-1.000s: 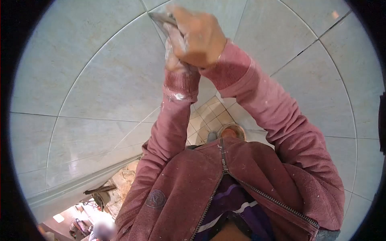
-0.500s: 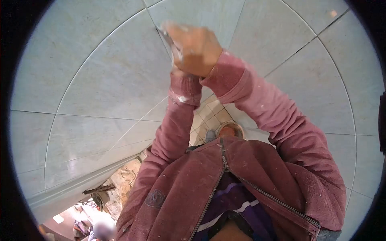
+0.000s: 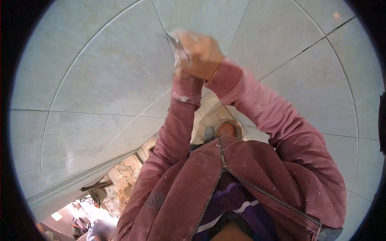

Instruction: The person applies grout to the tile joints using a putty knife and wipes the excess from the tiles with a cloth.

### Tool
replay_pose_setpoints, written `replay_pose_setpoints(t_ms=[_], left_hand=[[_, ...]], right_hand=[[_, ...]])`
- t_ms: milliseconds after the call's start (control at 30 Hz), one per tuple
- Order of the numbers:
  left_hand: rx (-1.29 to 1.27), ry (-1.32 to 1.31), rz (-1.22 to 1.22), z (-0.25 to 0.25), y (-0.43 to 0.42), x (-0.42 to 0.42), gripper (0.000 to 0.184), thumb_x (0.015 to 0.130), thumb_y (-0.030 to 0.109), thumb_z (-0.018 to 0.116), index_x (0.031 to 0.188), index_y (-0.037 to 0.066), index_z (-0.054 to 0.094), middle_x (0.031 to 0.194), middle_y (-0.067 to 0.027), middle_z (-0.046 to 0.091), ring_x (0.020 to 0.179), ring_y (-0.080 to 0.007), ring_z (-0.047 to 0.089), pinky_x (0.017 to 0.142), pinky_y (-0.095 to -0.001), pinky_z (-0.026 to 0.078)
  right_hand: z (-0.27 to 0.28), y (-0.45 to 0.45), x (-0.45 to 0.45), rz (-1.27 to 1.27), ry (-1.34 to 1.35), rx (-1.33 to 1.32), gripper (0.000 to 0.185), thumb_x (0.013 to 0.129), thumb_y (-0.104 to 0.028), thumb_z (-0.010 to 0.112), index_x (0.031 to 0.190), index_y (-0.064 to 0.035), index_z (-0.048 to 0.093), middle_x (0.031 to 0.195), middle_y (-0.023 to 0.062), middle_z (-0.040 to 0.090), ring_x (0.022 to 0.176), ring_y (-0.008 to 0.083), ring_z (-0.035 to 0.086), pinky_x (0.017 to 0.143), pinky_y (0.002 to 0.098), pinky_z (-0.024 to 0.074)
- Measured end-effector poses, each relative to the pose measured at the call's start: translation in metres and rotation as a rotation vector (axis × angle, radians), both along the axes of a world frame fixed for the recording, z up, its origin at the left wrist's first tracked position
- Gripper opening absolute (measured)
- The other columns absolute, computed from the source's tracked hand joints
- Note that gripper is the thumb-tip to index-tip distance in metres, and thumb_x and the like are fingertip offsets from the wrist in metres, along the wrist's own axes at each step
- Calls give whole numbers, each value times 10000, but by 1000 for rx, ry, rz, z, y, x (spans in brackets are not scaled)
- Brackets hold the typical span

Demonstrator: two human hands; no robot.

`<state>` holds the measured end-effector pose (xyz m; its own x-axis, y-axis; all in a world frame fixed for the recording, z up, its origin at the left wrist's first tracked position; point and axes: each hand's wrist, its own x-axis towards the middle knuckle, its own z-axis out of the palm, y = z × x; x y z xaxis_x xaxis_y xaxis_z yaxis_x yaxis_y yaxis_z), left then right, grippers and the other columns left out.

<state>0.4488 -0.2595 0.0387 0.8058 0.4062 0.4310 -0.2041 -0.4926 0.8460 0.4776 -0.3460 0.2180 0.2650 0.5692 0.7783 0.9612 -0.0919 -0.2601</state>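
My right hand [image 3: 203,56] is closed round a thin, flat, dark-edged blade, which looks like a putty knife [image 3: 171,39]. Its tip is at the dark joint between two pale blue-grey wall tiles [image 3: 116,68]. White paste is smeared over the fingers near the blade. Beneath and partly behind the right hand is my left hand [image 3: 181,68], also marked with white paste. The fingers of the left hand are mostly hidden and blurred, so what it holds does not show. Both maroon sleeves carry white spots.
Tiled walls meet around me, with some joints white and one dark joint [image 3: 309,46] at upper right. Below are a round bucket [image 3: 240,127] with reddish contents and a grey shoe [image 3: 209,133] on the tiled floor. Another person [image 3: 98,232] is at lower left, near debris.
Both hands have shifted slightly right and down in view, together with the blade. More of the dark blade now shows against the joint. The view itself has moved a little.
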Motion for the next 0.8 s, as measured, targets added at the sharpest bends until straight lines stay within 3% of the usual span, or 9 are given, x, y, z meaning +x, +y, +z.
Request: replay_pose_setpoints(t_ms=[167,267,367,467,567,633,700,767,800], left_hand=[[-1322,-380,-533,14,-40,-25,373,875,226,494,1194,49,418,1110,-77,521,999,-210,511,866,-305,417],[-511,-345,-73,32,-48,-14,352,898,218,443,1197,39,398,1132,-78,509,1017,-207,498,878,-306,407],[-1237,-220,-377,121,-43,-31,354,916,257,394,1203,50,391,1145,-74,502,1034,-203,487,890,-304,398],[-154,-153,-29,70,-11,-8,359,925,291,363,1197,60,402,1134,-73,509,1027,-198,490,879,-304,399],[-145,25,-62,-21,-1,-7,338,914,272,402,1181,67,425,1122,-71,513,1019,-198,496,872,-297,401],[-1662,-256,-616,4,-39,-40,336,909,278,412,1179,81,441,1179,-75,490,1071,-199,473,889,-303,394],[-142,589,-59,-16,-62,-63,368,903,295,424,1214,98,431,1240,-69,457,1119,-201,449,922,-320,390],[-1773,-241,-277,-152,-71,-23,436,891,323,443,1265,107,384,1277,-64,427,1140,-206,437,947,-340,387],[-1728,-196,-281,-51,-70,-41,452,862,177,523,1270,72,358,1216,-53,465,1082,-178,458,900,-290,378]], right_hand=[[-37,-5,-8,-108,122,-114,358,633,-72,549,987,-113,527,665,96,559,590,330,566,526,428,449],[-19,-16,0,-49,211,-74,351,640,-63,540,988,-112,526,678,96,566,592,327,571,521,426,446],[19,-8,1,-42,91,14,348,649,-71,540,995,-114,527,689,99,571,600,315,577,519,415,448],[-3,5,4,-5,98,68,354,657,-102,544,1009,-128,526,695,97,573,631,306,584,521,408,444],[-55,7,-6,-92,100,77,345,679,-134,533,1023,-142,520,708,96,577,666,300,590,542,418,445],[-100,-4,-7,-105,143,-140,323,705,-163,525,1027,-149,517,723,99,583,665,299,589,561,430,446],[-139,-11,-2,-237,326,-460,198,760,-151,501,951,-117,543,717,147,581,615,345,565,519,434,448],[-133,-18,3,-166,320,-349,197,766,-167,504,950,-106,541,716,152,582,616,349,566,516,432,449],[-135,-26,2,-78,342,-286,199,772,-183,507,948,-96,539,715,156,584,617,354,567,513,430,449]])
